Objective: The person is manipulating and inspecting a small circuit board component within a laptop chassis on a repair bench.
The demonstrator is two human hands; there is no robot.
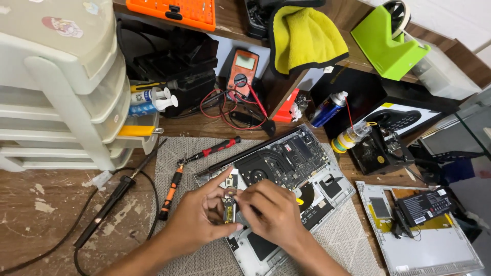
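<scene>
Both hands are meeting near the middle of the view, a little toward 6 o'clock, over an opened laptop (286, 174) that is lying on a grey woven mat (348, 230). The left hand (197, 217) is pinching a small circuit board (229, 202) between thumb and fingers, holding it upright just above the laptop's near edge, and the right hand (271, 209) is closing its fingertips on the same board from the 3 o'clock side; whether it is also holding some tiny tool, I cannot tell. The laptop's bottom cover (434, 245) is already lying apart at 4 o'clock with a black battery (424, 206) resting on it, so in my judgement the opening work is done and the small board is now out of its place, while the fan and main board are sitting inside the case. Two screwdrivers (171, 191) with red and orange grips are lying at 9 o'clock from the hands, untouched. A multimeter (242, 69) is standing at 12 o'clock, and a spray can (327, 109) at 1 o'clock.
</scene>
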